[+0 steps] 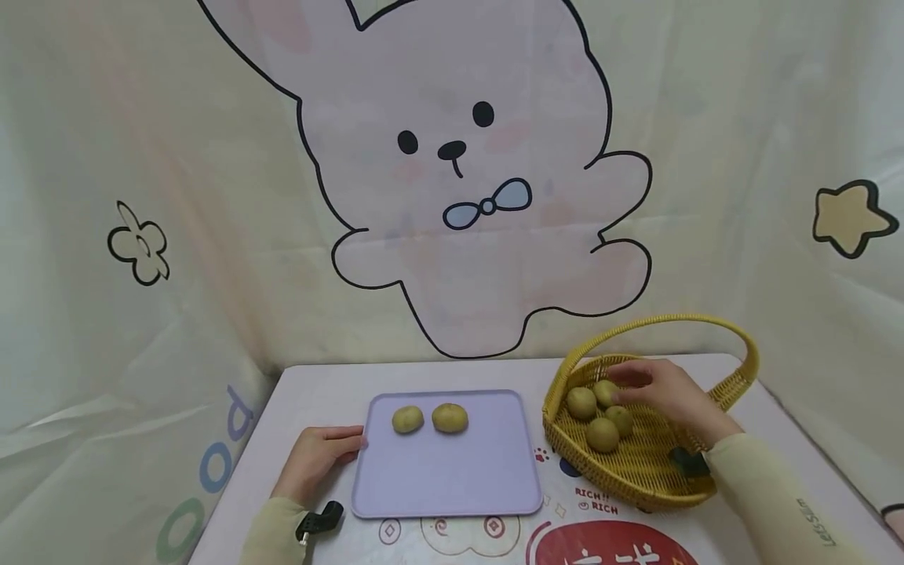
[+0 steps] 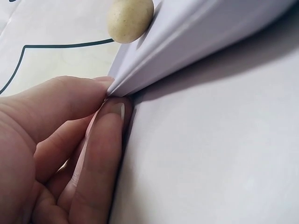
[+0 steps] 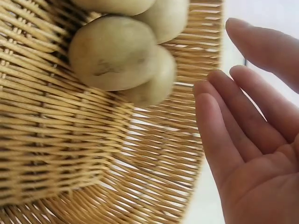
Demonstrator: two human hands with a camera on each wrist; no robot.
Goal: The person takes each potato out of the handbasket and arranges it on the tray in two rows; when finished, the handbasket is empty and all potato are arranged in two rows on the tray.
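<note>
My left hand [image 1: 319,457] pinches the left edge of a pale lilac tray [image 1: 445,486]; in the left wrist view thumb and finger meet on its rim [image 2: 122,83]. Two potatoes lie on the tray, a smaller potato [image 1: 407,420] left of a larger one [image 1: 450,418]. At the right stands a yellow wicker basket [image 1: 653,463] with a tall handle, several potatoes [image 1: 603,434] grouped in its left part. Over the basket reaches my right hand [image 1: 660,386]. The right wrist view shows its fingers [image 3: 212,123] spread and holding nothing, beside the potatoes [image 3: 114,53].
The white table [image 1: 318,392] carries printed pictures and red lettering [image 1: 595,500] near its front. Behind it hangs a pale curtain [image 1: 212,314] with a large cartoon animal. The basket's handle [image 1: 664,320] arches above the right hand.
</note>
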